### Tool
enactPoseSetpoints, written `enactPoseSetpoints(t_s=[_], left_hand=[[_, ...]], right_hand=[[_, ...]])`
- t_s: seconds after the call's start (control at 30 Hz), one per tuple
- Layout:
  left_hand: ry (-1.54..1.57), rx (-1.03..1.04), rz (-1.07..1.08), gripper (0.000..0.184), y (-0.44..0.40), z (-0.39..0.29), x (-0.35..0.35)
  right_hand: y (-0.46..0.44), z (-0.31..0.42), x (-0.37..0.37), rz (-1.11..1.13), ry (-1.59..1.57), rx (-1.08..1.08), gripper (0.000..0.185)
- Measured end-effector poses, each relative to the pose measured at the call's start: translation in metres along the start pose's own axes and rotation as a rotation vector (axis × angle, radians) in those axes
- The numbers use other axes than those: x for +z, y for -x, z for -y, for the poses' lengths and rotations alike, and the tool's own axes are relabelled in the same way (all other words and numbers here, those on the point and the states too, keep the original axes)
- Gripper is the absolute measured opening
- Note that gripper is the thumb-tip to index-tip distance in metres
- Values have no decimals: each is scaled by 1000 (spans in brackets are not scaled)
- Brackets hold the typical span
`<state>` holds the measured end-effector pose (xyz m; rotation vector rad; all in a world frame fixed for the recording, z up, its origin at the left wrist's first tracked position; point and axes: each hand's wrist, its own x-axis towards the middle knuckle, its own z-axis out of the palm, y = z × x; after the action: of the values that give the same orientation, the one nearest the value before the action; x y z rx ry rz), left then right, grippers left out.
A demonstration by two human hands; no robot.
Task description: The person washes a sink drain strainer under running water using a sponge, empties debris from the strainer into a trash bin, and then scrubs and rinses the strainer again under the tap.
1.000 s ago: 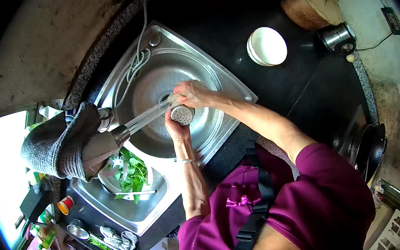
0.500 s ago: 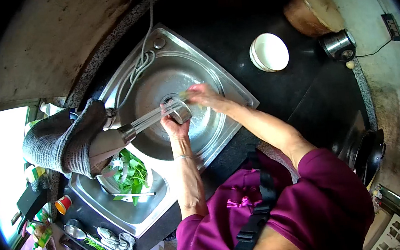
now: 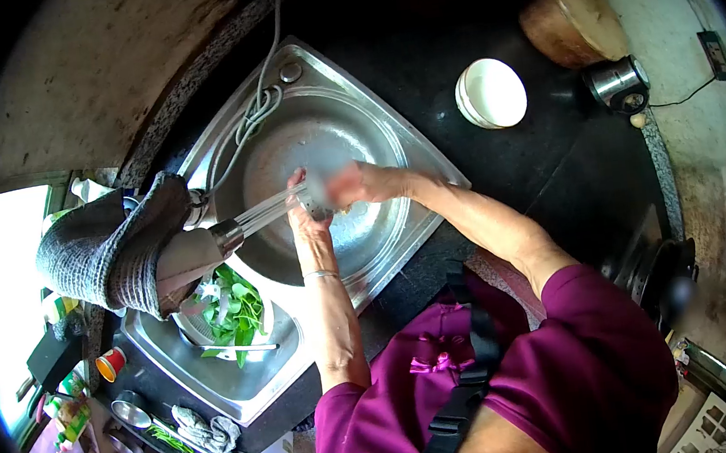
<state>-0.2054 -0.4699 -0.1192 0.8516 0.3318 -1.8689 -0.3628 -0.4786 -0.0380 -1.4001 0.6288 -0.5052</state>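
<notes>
Over the large round sink basin (image 3: 273, 130), my left hand (image 3: 308, 222) is closed around a small metal cup (image 3: 314, 198), holding it tilted. Clear water streams (image 3: 269, 212) run from the tap (image 3: 227, 240) onto the cup and the fingers. My right hand (image 3: 360, 182) is at the cup's mouth, its fingers curled and blurred. Whatever those fingers hold is hidden at the cup.
Left of the basin, a smaller sink (image 3: 240, 399) holds leafy greens (image 3: 235, 311). A grey cloth (image 3: 114, 253) drapes over the tap. White bowls (image 3: 495, 93), a wooden-looking pot (image 3: 567, 19) and a metal appliance (image 3: 618, 85) stand on the dark counter.
My right hand has moved slightly left and down, from beside the cup to its mouth. The left hand keeps the cup under the water, turned a little and shifted left.
</notes>
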Motion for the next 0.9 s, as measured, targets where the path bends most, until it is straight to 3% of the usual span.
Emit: enactPoseSetpoints(t_s=[0.07, 0.1, 0.17, 0.23, 0.3, 0.33, 0.37, 0.43, 0.47, 0.57, 0.63, 0.7, 0.73, 0.77, 0.83, 0.9], left_hand=[[80, -59, 14, 15, 7, 1, 8], [152, -112, 25, 15, 8, -1, 8], [89, -107, -10, 19, -4, 3, -10], [88, -73, 42, 19, 7, 6, 2], [38, 82, -35, 23, -4, 6, -3], [-25, 140, 28, 28, -5, 4, -6], [-22, 148, 23, 28, -5, 3, -10], [-46, 99, 140, 32, 3, 2, -4], [-40, 98, 44, 30, 4, 3, 2], [-7, 80, -1, 31, -2, 5, -11], [-29, 95, 94, 32, -13, 2, -32], [-65, 125, 24, 34, -23, 1, -49], [-152, 181, -78, 37, -16, 4, -38], [-237, 237, -178, 40, -8, 7, -27], [-166, 216, -53, 49, 3, 9, -19], [-390, 351, -10, 54, 28, 14, 4]], right_hand=[[-2, 0, 2, 3, 460, -281, 13], [-2, -8, 0, 4, 460, -282, 13], [-5, -19, -1, 30, 887, -420, 11], [-6, -18, 3, 12, 963, -422, 10], [-7, -19, 7, -101, 284, 23, 13], [-1, -18, 6, -162, -12, 146, 16], [0, -18, 10, -153, -14, 145, 16], [-2, -23, 19, -386, -1064, 208, 21], [-6, -30, 22, -462, -1136, 201, 27], [-10, -40, 35, -503, -877, 130, 32], [-5, -35, 33, -380, -809, 112, 30], [-4, -33, 29, -376, -370, 139, 29], [-5, -37, 26, -395, -296, 181, 32], [-8, -44, 26, -394, -293, 175, 32], [-10, -53, 26, -546, -309, 151, 32], [-6, -54, 24, -546, -238, 220, 32]])
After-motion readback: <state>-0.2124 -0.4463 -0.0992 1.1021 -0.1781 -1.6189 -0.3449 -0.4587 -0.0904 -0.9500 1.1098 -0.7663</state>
